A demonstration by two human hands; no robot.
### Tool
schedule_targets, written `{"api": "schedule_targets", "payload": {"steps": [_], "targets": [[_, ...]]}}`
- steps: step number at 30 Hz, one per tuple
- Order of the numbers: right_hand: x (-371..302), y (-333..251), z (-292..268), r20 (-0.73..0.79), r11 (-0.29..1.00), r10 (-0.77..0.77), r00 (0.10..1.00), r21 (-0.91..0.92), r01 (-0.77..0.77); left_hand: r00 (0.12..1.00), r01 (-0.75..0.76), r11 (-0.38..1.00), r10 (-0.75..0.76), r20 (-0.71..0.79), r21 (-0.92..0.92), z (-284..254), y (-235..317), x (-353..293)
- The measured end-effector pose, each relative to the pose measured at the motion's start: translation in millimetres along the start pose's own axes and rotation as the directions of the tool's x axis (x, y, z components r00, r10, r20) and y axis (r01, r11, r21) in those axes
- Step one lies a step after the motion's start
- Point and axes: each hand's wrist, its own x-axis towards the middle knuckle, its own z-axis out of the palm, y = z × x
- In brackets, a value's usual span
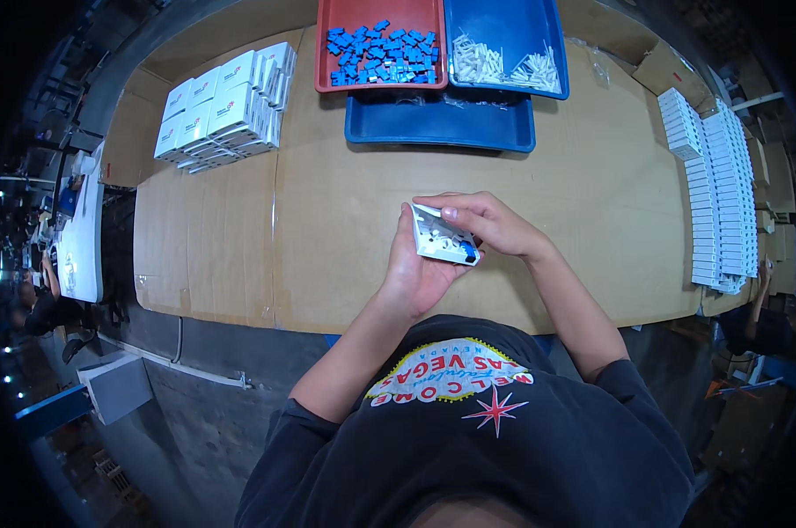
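Over the table in front of my body, my left hand (pixel 404 275) holds a shallow white plastic case (pixel 444 239) from below, tilted toward me. Small white parts lie inside it, and a blue piece (pixel 469 251) sits at its near right corner. My right hand (pixel 495 224) grips the case's far right side, its fingers lying across the upper edge. One fingertip reaches over the inside of the case. What those fingers press on there is too small to make out.
Beyond my hands stand a red tray (pixel 321 53) of blue parts, a blue tray (pixel 556 40) of white pegs and a lower blue tray (pixel 442 132). Stacked white cases (pixel 213 110) stand at far left, rows of white cases (pixel 719 194) at right. Cardboard (pixel 363 189) covers the table.
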Motion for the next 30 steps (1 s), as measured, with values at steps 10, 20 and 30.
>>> {"api": "schedule_targets", "payload": {"steps": [10,20,30], "targets": [[-1,13,1,-0.04,0.999,0.029,0.999,0.032,-0.028,0.985,0.073,0.997,-0.067,-0.162,0.031,-1,2,8],[-1,21,4,-0.017,0.997,0.053,0.998,0.05,-0.052,0.982,0.035,0.999,-0.03,-0.189,0.024,-3,1,9],[-14,11,15,0.043,0.933,-0.185,0.982,-0.305,0.189,0.993,-0.03,0.996,0.039,-0.113,0.081,-6,3,3]]}}
